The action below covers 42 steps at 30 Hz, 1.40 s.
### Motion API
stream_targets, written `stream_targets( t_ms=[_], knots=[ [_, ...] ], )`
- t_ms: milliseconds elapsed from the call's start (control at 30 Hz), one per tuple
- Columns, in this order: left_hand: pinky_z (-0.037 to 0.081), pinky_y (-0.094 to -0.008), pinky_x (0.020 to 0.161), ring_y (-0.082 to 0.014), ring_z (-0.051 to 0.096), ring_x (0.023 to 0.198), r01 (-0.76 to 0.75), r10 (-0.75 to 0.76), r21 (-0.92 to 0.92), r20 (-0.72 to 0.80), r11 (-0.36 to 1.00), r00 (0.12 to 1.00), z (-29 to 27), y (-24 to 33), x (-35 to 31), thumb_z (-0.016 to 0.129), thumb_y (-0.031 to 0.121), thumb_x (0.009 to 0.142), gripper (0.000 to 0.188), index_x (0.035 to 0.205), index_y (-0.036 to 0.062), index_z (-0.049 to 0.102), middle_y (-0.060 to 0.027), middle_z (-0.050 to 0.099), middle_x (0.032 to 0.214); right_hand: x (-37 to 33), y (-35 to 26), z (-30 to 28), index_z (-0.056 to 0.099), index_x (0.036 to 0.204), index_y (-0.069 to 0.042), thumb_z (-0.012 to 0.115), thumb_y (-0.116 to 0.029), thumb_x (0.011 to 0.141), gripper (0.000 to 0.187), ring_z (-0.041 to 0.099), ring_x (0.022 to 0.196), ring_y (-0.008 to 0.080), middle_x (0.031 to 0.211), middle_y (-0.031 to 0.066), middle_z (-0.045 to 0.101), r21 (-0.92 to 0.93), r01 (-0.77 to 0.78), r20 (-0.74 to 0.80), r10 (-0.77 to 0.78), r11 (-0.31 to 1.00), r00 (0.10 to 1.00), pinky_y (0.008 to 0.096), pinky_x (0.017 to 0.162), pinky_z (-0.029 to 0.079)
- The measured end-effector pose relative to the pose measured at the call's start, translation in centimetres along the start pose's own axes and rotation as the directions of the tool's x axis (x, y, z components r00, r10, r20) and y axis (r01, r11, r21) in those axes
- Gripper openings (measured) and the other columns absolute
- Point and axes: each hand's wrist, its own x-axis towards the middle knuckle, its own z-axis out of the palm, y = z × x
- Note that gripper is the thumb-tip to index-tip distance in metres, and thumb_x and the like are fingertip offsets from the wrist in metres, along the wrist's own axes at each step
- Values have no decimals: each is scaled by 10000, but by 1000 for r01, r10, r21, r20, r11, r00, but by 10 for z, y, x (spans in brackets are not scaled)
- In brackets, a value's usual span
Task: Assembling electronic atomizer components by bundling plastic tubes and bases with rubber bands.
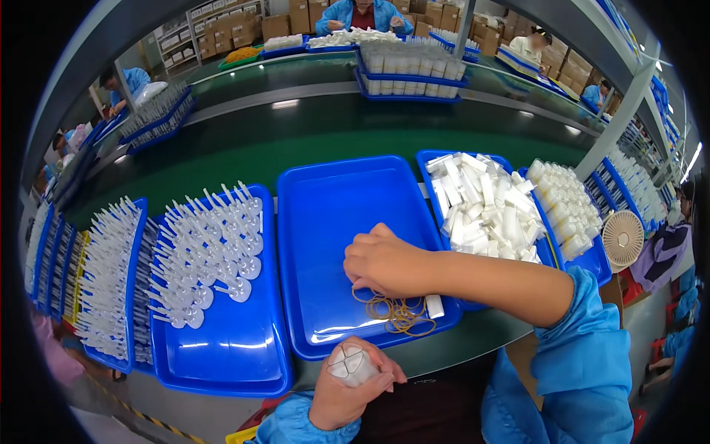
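My left hand (pixel 353 392) is wrapped round a whitish bundle (pixel 353 365) just off the near edge of the blue tray (pixel 340 192). The bundle's rounded end faces up, and dark crossing lines split it into segments. Over that tray my right hand (pixel 388 263) is closed, fingertips pinched down at a tan rubber band (pixel 358 294); the fingers partly hide the pinch. More rubber bands (pixel 403 317) lie tangled by the wrist. A small white block (pixel 434 305) sits beside them, at the tray's right side.
On the left, a blue tray (pixel 222 362) carries clear stemmed pieces with round bases (pixel 214 244). A tray on the right is heaped with white packets (pixel 488 203); beyond it stand white cups (pixel 566 207) and a round fan (pixel 623 238). A person (pixel 362 18) works across the green bench (pixel 244 148).
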Motion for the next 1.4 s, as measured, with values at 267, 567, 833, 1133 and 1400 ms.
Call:
stream_targets(
  t_ms=[267, 567, 833, 1133, 1400],
  knots=[
    [477, -379, 684, -231, 575, 585, -198, 227, 195, -143, 961, 963, 6, -1, 4, 610, -10, 679, 249, 860, 44, 449, -159, 526, 864, -22, -39, -46, 524, 781, -109, 651, -100, 729, 138, 518, 783, 213, 766, 14, 534, 85, -1, -253, 22, 996, 967, 354, 726, 338],
    [362, -416, 900, -227, 536, 888, 124, 9, -194, 574, 973, 819, 0, 9, 1, 710, 118, 656, 399, 1008, 86, 525, -137, 505, 1001, -59, -65, -36, 542, 842, -73, 586, -102, 757, 99, 517, 770, 214, 811, 40, 544, 81, 11, -335, 17, 997, 942, 340, 714, 377],
    [461, -290, 704, -138, 551, 692, -422, 328, 573, 267, 702, 906, 11, -8, 4, 708, -74, 660, 1090, 1378, 91, -96, -94, 448, 909, -82, -83, -44, 492, 883, -49, 447, -313, 929, 272, 482, 583, 158, 602, -4, 442, 948, 117, 16, 413, -295, 911, 338, 702, 406],
    [455, -260, 682, -130, 554, 635, -117, 101, 496, 59, 860, 993, 16, 5, 12, 642, -104, 641, 1155, 1383, 166, -202, -67, 488, 817, -92, -142, -37, 596, 941, -7, 605, -282, 830, 297, 551, 562, 247, 650, 67, 573, 719, 238, -145, -194, 653, 970, 385, 608, 409],
    [410, -374, 793, -161, 547, 630, -661, 609, 447, 278, 603, 743, 15, -21, 6, 734, 13, 639, 1150, 1361, 107, -156, -49, 492, 811, -136, -128, -10, 370, 1319, -12, 374, -4, 901, 418, 601, 884, 443, 1322, 312, 332, 793, 256, -44, 367, -552, 929, 414, 695, 535]
  ],
)
